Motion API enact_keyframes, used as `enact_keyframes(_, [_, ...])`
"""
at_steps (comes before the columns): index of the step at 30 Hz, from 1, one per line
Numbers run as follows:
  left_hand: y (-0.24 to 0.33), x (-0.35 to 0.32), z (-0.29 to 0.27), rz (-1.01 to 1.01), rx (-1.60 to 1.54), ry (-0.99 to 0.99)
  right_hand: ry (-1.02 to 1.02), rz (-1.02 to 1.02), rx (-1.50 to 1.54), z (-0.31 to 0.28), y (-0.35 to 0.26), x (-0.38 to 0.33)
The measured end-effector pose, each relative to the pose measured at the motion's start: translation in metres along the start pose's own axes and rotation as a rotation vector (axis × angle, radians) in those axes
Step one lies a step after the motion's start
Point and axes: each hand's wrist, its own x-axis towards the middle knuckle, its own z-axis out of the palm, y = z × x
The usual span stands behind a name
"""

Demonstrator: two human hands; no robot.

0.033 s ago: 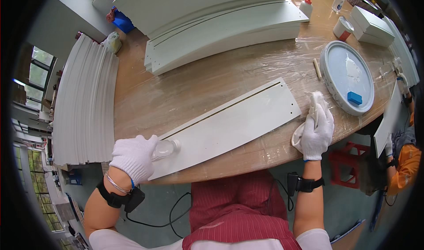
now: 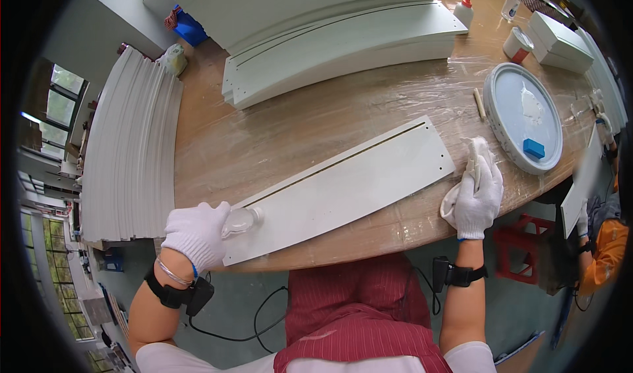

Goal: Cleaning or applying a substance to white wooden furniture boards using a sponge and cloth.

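A long white panel (image 2: 349, 185) with a dark groove along its far edge and small holes at its right end lies slanted on the table. Over the panel's left end, my left hand (image 2: 195, 233), in a white knit glove, is closed round a clear plastic bottle (image 2: 241, 222). The bottle is tipped over, its mouth end toward the panel; whether it touches cannot be told. Beyond the right end, my gloved right hand (image 2: 481, 198) grips a crumpled white cloth (image 2: 449, 207) at the table. Part of the cloth is hidden under the fingers.
Stacked white panels (image 2: 343, 53) stand at the back, more panels (image 2: 128, 155) at left. At right lie a round lid (image 2: 489, 103) bearing white paste and a blue block (image 2: 533, 149), and a wooden stick (image 2: 479, 104). A co-worker's orange sleeve (image 2: 605, 251) shows far right.
My left hand and the bottle have shifted slightly left along the panel. The whole view has moved a little. My right hand keeps its hold on the cloth.
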Motion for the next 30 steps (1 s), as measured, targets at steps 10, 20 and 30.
enact_keyframes(10, [-0.022,0.019,0.136,-0.165,-1.106,0.089,-0.093,-0.093,-0.046,-0.001,-0.004,0.004])
enact_keyframes(20, [-0.076,0.135,0.136,0.147,-2.188,0.853,-0.087,-0.127,0.105,0.005,-0.010,0.004])
enact_keyframes(30, [-0.076,0.132,0.155,-0.109,-1.793,0.812,-0.271,0.030,0.117,0.001,-0.027,0.017])
